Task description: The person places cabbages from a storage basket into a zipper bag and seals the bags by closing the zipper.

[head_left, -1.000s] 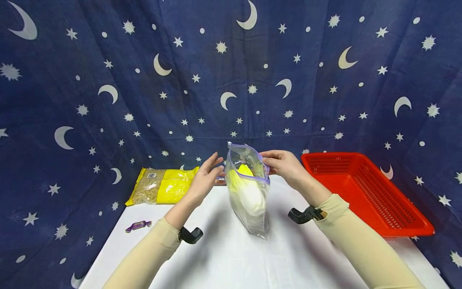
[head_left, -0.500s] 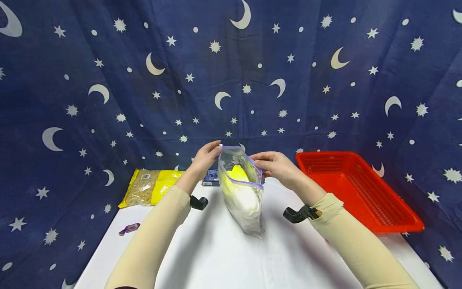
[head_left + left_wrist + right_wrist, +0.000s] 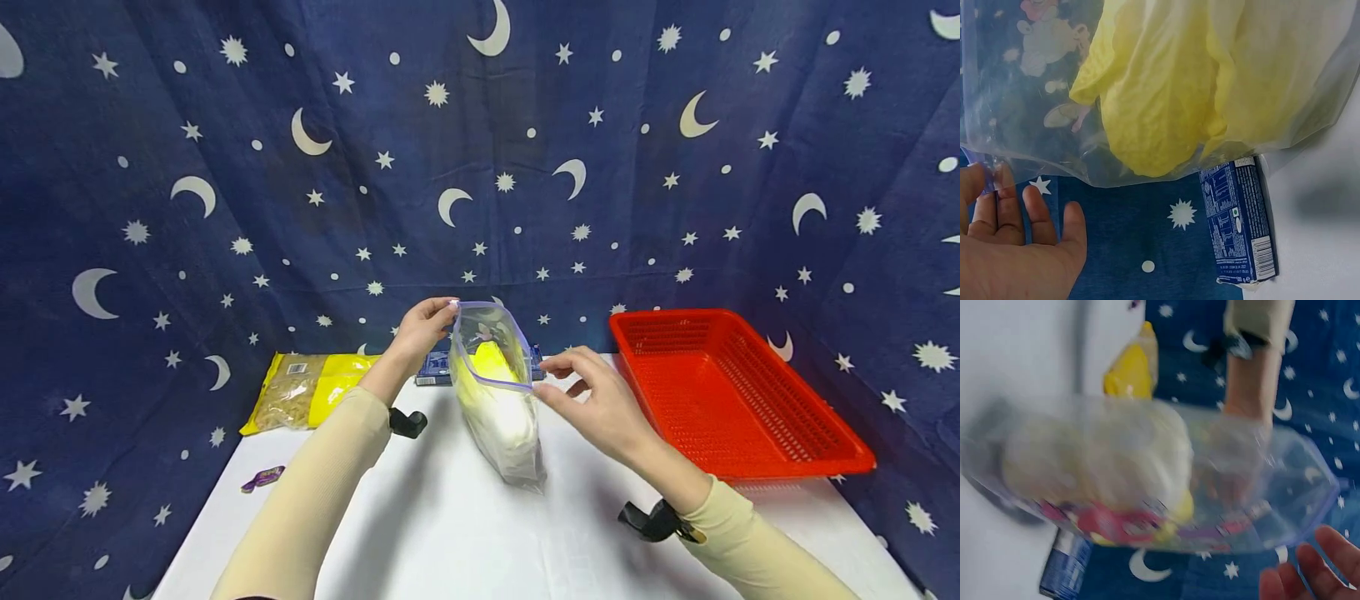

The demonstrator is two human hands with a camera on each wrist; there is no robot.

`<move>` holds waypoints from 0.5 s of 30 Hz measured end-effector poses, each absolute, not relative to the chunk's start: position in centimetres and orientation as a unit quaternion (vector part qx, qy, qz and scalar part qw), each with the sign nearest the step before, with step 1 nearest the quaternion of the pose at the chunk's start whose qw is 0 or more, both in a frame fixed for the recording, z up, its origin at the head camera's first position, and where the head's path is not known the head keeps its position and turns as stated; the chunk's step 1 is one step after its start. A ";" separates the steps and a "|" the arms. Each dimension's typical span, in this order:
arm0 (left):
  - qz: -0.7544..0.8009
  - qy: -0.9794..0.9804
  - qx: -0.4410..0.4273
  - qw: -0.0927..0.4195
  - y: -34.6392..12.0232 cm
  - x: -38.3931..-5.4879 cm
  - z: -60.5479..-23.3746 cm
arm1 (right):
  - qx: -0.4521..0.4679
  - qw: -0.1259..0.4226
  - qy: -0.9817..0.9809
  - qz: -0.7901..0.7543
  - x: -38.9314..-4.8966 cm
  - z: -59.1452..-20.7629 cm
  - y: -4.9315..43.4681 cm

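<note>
A clear zip bag [image 3: 531, 475] with a purple seal strip stands upright on the white table, its mouth gaping. Inside is a napa cabbage [image 3: 493, 362], its yellow crinkled leaves [image 3: 1154, 119] toward the opening. My left hand [image 3: 416, 335] pinches the bag's upper left corner by the white slider. At the right side of the mouth is my right hand [image 3: 600, 408], fingers spread and loosely bent, with the thumb tip right at the purple strip. In the right wrist view its fingers [image 3: 1325, 569] lie beside the strip, holding nothing.
Behind the bag lies a blue printed box [image 3: 1238, 225], partly hidden by it. A yellow pasta packet [image 3: 300, 392] lies at the back left, a purple wrapped candy [image 3: 262, 478] in front of it. On the right stands a red plastic basket [image 3: 840, 467].
My left hand has moved from beside the bag to pinch its upper left corner. My right hand has let go of the right rim and moved lower and slightly outward.
</note>
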State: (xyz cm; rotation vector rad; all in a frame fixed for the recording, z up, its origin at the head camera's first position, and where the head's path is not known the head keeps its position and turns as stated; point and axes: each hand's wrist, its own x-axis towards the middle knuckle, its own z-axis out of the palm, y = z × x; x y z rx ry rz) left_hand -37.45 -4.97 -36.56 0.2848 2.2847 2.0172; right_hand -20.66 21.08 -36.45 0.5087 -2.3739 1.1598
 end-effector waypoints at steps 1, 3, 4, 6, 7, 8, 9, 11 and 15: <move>0.659 0.746 0.092 0.040 -5.1 -37.4 -36.6 | 0.190 0.241 -0.860 0.407 -20.3 -36.9 20.8; 0.659 0.746 0.093 0.040 -5.2 -37.5 -36.6 | 0.192 0.267 -0.857 0.396 -19.7 -37.6 20.2; 0.659 0.745 0.094 0.040 -5.3 -37.5 -36.6 | 0.191 0.278 -0.854 0.395 -19.6 -37.9 20.0; 0.657 0.746 0.095 0.038 -5.4 -37.5 -36.6 | 0.187 0.295 -0.843 0.410 -19.6 -38.2 19.6; 0.656 0.748 0.096 0.037 -5.4 -37.4 -36.5 | 0.185 0.300 -0.835 0.422 -19.7 -38.3 19.5; 0.654 0.750 0.095 0.034 -5.5 -37.4 -36.5 | 0.183 0.304 -0.828 0.435 -19.9 -38.3 19.4; 0.652 0.752 0.094 0.033 -5.6 -37.4 -36.4 | 0.181 0.306 -0.821 0.447 -20.1 -38.2 19.5; 0.650 0.754 0.093 0.030 -5.9 -37.3 -36.3 | 0.176 0.309 -0.810 0.466 -20.4 -37.9 19.7; 0.650 0.754 0.087 0.027 -6.8 -37.2 -36.1 | 0.152 0.302 -0.805 0.488 -21.2 -37.1 20.8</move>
